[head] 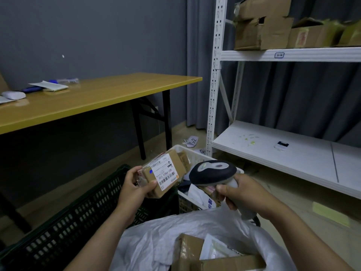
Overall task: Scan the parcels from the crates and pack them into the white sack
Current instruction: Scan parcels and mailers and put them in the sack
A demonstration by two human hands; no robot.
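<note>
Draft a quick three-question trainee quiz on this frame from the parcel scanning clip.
1. What does the right hand grip? A a tape roll; B the barcode scanner; C a pen.
2. True or false: the labelled parcel held by the left hand is outside the white sack.
3. Fill in: the slatted crate below the left forearm is ____ in colour.
Key: 1 B; 2 true; 3 black.
</note>
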